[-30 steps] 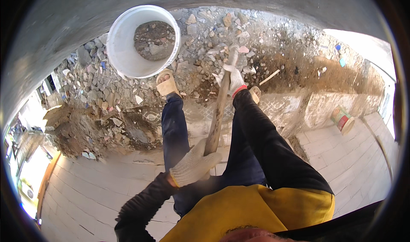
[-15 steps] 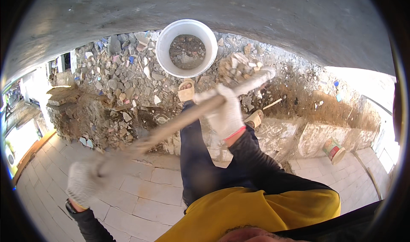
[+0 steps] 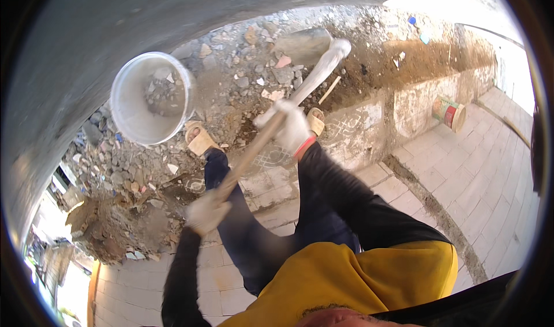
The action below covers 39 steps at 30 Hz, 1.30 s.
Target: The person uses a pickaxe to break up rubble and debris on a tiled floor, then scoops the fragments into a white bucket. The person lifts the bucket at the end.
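Observation:
Both my hands, in white work gloves, hold a long-handled hoe (image 3: 254,157). My left hand (image 3: 208,213) is closed around the lower end of its wooden handle. Farther up, my right hand (image 3: 292,130) grips the handle near the pale socket. The hoe's broad grey blade (image 3: 303,44) lies over the rubble at the upper middle, with no load visible on it. To the left, a white bucket (image 3: 124,105) stands tilted on the debris, holding broken stone and dirt (image 3: 164,96). My sandalled feet straddle the ground below.
Broken rubble (image 3: 124,168) covers the strip along a grey wall (image 3: 69,56). A small labelled tub (image 3: 449,113) lies on the pale tiled floor (image 3: 438,171) at right. A thin stick (image 3: 329,90) rests near my right foot. A raised tiled edge (image 3: 358,122) borders the rubble.
The hoe blade carried a heap of rubble; now it is bare and farther up the picture. My left hand has come in toward my legs. The view has turned, so the bucket appears farther left.

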Available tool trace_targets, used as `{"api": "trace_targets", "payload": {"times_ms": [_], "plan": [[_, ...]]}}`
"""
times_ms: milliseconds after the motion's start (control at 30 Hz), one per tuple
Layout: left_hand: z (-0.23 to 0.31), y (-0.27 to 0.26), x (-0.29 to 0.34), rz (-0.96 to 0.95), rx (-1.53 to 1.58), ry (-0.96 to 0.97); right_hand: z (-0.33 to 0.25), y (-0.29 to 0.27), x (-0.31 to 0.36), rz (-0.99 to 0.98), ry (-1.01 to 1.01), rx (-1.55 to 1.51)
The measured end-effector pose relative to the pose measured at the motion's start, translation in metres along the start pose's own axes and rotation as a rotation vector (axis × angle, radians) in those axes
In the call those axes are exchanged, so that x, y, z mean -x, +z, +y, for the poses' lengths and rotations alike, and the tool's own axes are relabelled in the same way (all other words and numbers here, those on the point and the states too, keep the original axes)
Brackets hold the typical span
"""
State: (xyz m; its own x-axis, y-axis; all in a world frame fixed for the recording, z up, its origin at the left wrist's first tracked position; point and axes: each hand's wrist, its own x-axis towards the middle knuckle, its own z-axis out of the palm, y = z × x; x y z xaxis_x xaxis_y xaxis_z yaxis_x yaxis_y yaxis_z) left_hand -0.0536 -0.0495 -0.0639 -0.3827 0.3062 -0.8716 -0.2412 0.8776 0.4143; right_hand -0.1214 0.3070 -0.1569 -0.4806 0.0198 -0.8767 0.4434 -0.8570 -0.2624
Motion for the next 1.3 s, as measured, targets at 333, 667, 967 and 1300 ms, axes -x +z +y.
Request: {"api": "trace_targets", "payload": {"times_ms": [333,667,967,1300], "plan": [[0.26,0.224,-0.287,-0.616,1.417,-0.09,-0.153,-0.241,-0.229,0.425,-0.163,0.699],[0.174,0.17,-0.192,-0.443,1.524,-0.51,0.005,-0.195,-0.244,0.197,0.142,0.643],[0.172,0.141,-0.07,-0.196,1.423,-0.681,0.115,-0.167,-0.152,0.084,0.418,0.419],[0.216,0.117,-0.054,-0.183,1.5,-0.441,0.056,-0.145,-0.138,-0.001,0.481,0.281]]}}
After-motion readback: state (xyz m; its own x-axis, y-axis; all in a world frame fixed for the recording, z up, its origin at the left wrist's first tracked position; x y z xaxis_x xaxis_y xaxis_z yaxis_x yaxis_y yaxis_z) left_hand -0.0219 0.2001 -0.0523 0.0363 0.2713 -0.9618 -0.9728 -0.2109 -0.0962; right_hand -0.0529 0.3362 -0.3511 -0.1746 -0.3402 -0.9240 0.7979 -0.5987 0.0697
